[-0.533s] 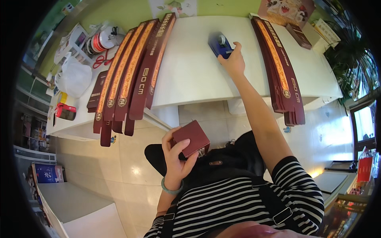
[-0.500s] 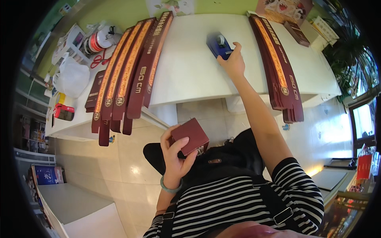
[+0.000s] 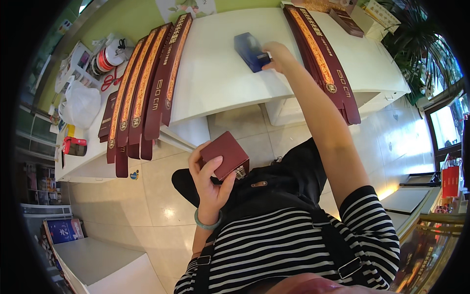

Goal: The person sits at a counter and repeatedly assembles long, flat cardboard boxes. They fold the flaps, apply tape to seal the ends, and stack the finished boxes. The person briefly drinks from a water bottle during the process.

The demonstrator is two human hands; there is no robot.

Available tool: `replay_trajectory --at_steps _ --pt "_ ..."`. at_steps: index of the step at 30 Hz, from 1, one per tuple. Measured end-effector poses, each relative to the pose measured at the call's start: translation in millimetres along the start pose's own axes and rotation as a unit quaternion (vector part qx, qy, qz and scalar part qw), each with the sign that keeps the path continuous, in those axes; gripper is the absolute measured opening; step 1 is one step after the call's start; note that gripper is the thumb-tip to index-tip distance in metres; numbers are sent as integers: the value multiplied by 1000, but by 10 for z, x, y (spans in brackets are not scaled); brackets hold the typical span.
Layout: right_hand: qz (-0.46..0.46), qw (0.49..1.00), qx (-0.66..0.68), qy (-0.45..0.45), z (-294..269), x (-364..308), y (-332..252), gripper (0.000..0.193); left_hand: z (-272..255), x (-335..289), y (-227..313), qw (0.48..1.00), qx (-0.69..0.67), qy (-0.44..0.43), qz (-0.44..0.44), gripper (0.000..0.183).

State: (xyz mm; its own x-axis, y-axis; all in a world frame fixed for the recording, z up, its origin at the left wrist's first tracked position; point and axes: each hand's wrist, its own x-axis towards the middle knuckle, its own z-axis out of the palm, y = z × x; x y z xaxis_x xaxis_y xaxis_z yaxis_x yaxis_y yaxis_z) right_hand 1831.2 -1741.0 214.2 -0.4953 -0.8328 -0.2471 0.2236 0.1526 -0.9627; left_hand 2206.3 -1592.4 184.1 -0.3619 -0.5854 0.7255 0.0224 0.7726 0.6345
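Note:
My left hand [image 3: 211, 182] grips a small maroon box [image 3: 225, 154] above my lap, thumb across its top and fingers behind it. Its lower side shows a patterned edge too small to make out. On the white table, my right hand [image 3: 280, 58] is closed at the near right end of a blue tape dispenser [image 3: 249, 53]. Thumb and curled fingers touch it, slightly blurred. Several long maroon card strips with orange bands [image 3: 147, 93] lie left of the dispenser, their near ends over the table's edge. A second pile of maroon strips [image 3: 318, 54] lies to the right, behind my right forearm.
Red scissors [image 3: 111, 80], ribbon spools [image 3: 105, 61] and a white plastic bag [image 3: 81, 103] crowd the table's left part. A red-topped container [image 3: 74, 146] stands at its corner. A dark maroon box [image 3: 346, 22] lies far right, near plants [image 3: 413, 59]. A white cabinet [image 3: 107, 259] is lower left.
The view has shifted, so the table things appear further left and higher. My right hand has curled closer around the end of the tape dispenser. My left hand keeps hold of the maroon box.

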Motion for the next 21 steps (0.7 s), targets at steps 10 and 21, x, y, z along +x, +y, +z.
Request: replay_trajectory --at_steps 10,21 --pt "-245 957 -110 114 -44 38 1031 10 105 144 -8 999 14 -30 -6 46" --pt "-312 947 -72 24 93 -1524 714 16 494 359 -363 996 49 6 -74 57"
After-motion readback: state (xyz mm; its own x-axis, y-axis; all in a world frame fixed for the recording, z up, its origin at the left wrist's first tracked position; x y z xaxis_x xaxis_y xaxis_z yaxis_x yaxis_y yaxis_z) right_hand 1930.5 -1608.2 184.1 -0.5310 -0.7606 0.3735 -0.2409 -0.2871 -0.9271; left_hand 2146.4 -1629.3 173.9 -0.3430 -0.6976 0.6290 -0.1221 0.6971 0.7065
